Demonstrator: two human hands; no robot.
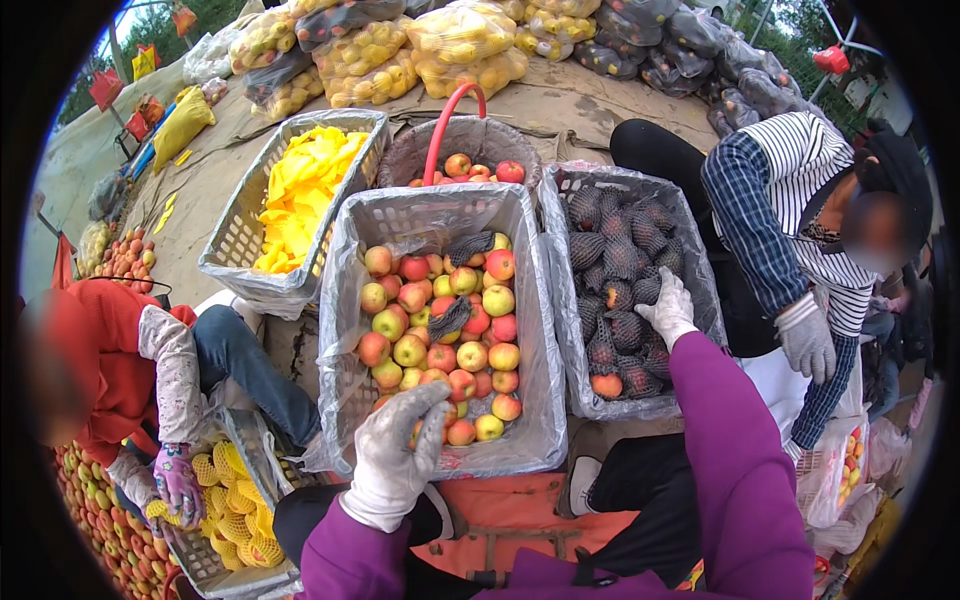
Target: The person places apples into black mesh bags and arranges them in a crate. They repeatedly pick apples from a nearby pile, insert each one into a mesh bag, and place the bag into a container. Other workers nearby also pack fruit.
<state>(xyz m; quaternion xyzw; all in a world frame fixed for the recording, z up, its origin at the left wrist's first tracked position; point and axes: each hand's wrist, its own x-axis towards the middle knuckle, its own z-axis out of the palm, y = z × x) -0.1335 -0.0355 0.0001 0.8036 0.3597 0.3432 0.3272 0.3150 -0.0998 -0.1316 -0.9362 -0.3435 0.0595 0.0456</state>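
My left hand (400,445), in a grey work glove, is closed over an apple at the near edge of the middle crate (440,210), a plastic-lined basket full of red and yellow apples (455,330). My right hand (668,310), also gloved, reaches into the right crate (560,260) and rests on apples wrapped in dark foam nets (620,260). Whether that hand grips one is unclear. Two loose dark nets (452,318) lie on the bare apples. Both my sleeves are purple.
A crate of yellow foam nets (300,190) stands at left, and a round red-handled basket (455,135) of apples behind. A person in red (120,360) sits at left by a basket of yellow nets. A person in stripes (800,220) sits at right. Bagged fruit is piled at the back.
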